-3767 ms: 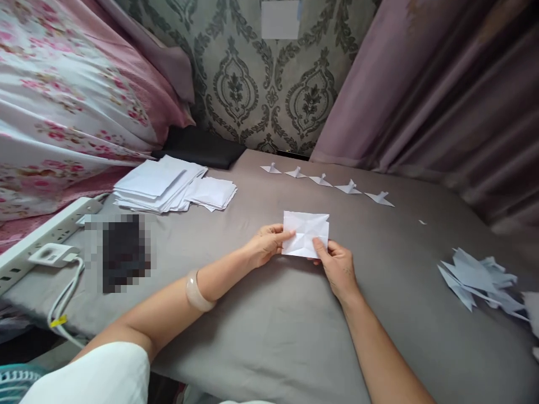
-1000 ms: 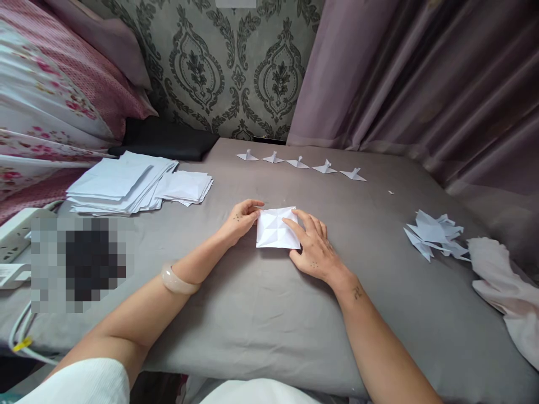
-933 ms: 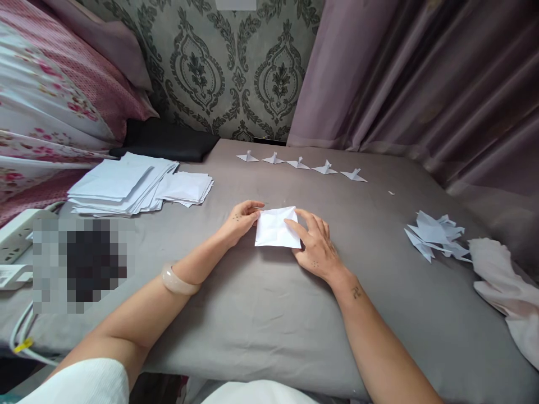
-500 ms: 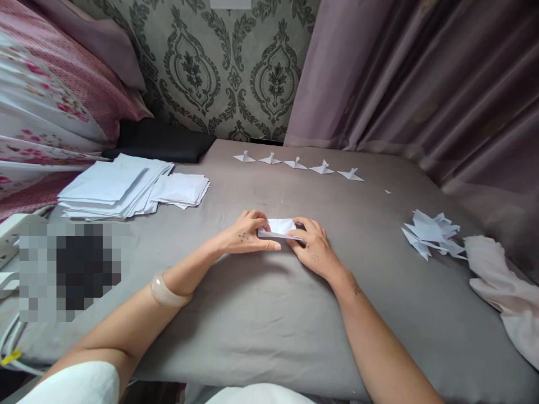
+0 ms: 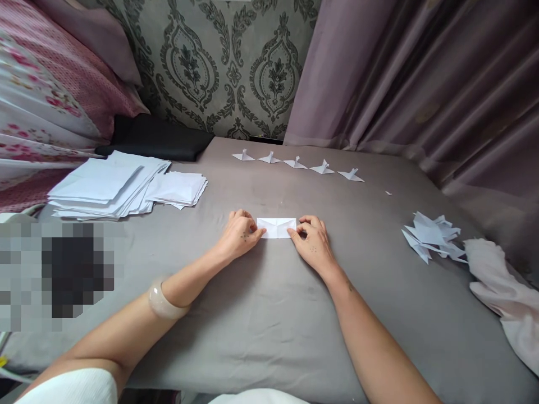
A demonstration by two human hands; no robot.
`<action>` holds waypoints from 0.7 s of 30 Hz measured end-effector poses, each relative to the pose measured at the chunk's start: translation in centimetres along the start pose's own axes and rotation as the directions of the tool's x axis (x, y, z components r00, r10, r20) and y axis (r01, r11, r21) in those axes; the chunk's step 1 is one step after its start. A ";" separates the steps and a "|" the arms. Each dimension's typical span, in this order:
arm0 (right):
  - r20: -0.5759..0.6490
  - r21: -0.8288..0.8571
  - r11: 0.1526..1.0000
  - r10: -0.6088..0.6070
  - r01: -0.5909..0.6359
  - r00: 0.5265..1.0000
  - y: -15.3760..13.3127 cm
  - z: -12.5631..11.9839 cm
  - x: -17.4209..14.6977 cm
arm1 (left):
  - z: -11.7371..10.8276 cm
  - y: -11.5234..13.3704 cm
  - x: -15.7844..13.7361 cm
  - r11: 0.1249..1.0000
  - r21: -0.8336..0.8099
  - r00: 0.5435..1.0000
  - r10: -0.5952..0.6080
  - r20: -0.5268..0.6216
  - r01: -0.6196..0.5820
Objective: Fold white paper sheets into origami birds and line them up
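A small white sheet of paper (image 5: 277, 228), folded into a narrow rectangle with crease lines across it, is held just in front of me over the grey cloth. My left hand (image 5: 242, 234) pinches its left end, thumb on the near face and fingers curled behind. At the right end, my right hand (image 5: 312, 240) pinches it the same way. Beyond the hands, several folded paper birds (image 5: 296, 163) stand in a row on the cloth.
To the left lie a tall stack of large white sheets (image 5: 96, 182) and a smaller paper stack (image 5: 179, 189), with a folded black cloth (image 5: 155, 137) behind. At right are a heap of folded paper pieces (image 5: 433, 235) and a crumpled pale cloth (image 5: 497, 280). Grey cloth (image 5: 269, 325) covers the table.
The paper was partly opened between both hands; now it is a flat narrow rectangle. My left hand has shifted slightly left, and its thumb has closed onto the paper's end.
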State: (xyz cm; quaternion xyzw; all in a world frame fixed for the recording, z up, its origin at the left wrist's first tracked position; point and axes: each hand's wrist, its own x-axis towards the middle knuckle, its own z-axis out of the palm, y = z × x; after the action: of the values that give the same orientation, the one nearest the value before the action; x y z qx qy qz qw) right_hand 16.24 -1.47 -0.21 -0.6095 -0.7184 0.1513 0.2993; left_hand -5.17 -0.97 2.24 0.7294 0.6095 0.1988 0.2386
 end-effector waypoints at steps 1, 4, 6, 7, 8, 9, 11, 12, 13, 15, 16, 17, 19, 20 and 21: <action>-0.009 -0.005 1.000 0.010 -0.010 1.000 0.0 0.0 0.0 | 0.0 -0.1 0.0 1.000 0.007 1.000 -0.006 -0.003 0.006; -0.027 -0.015 0.999 0.036 -0.036 0.999 -0.1 0.1 0.0 | 0.2 -0.3 0.0 0.999 0.036 1.000 -0.014 0.002 0.014; -0.031 -0.019 0.999 0.046 -0.047 0.998 -0.1 0.2 -0.1 | 0.2 -0.4 -0.1 0.998 0.060 1.000 0.003 0.005 -0.003; -0.033 -0.019 0.999 0.047 -0.048 0.998 -0.1 0.2 -0.1 | 0.1 -0.4 -0.1 0.997 0.074 1.000 0.017 0.005 -0.017; -0.034 -0.019 0.999 0.048 -0.048 0.998 -0.1 0.2 -0.1 | 0.1 -0.4 -0.2 0.995 0.091 0.999 0.031 0.008 -0.032; -0.036 -0.017 0.999 0.048 -0.048 0.998 0.0 0.2 -0.1 | 0.0 -0.4 -0.3 0.992 0.113 0.999 0.046 0.014 -0.047; -0.040 -0.014 0.999 0.048 -0.049 0.998 0.1 0.1 -0.1 | -0.2 -0.2 -0.5 0.981 0.178 0.997 0.071 0.022 -0.074; -0.039 -0.010 0.999 0.049 -0.050 0.998 0.2 0.1 -0.1 | -0.3 -0.1 -0.6 0.972 0.220 0.996 0.084 0.024 -0.087; -0.038 -0.007 0.999 0.050 -0.050 0.998 0.3 0.1 -0.1 | -0.3 0.0 -0.7 0.958 0.267 0.995 0.100 0.023 -0.102; -0.036 0.000 0.999 0.048 -0.048 0.998 0.4 0.0 -0.1 | -0.3 0.4 -0.7 0.923 0.349 0.986 0.165 0.022 -0.162; -0.036 0.001 0.999 0.044 -0.044 0.998 0.5 -0.1 -0.1 | -0.3 0.7 -0.6 0.900 0.377 0.975 0.220 0.038 -0.217; -0.037 0.000 0.999 0.038 -0.038 0.999 0.5 -0.1 -0.1 | -0.2 0.9 -0.6 0.871 0.393 0.954 0.289 0.076 -0.295; -0.042 -0.008 1.000 0.014 -0.014 0.999 0.5 -0.1 -0.1 | 0.1 1.5 -0.6 0.785 0.409 0.885 0.417 0.206 -0.465; -0.042 -0.013 1.000 -0.002 0.002 0.999 0.5 -0.2 -0.1 | 0.3 1.8 -0.7 0.736 0.421 0.848 0.451 0.280 -0.530; -0.040 -0.019 1.000 -0.020 0.019 0.999 0.5 -0.2 -0.2 | 0.5 2.1 -1.0 0.692 0.444 0.822 0.456 0.342 -0.569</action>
State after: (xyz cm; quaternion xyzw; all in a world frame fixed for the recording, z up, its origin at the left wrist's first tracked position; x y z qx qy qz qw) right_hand 16.73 -1.56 -0.36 -0.6081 -0.7196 0.1293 0.3092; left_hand -3.35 -2.27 3.10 0.9236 0.3826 0.0065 0.0246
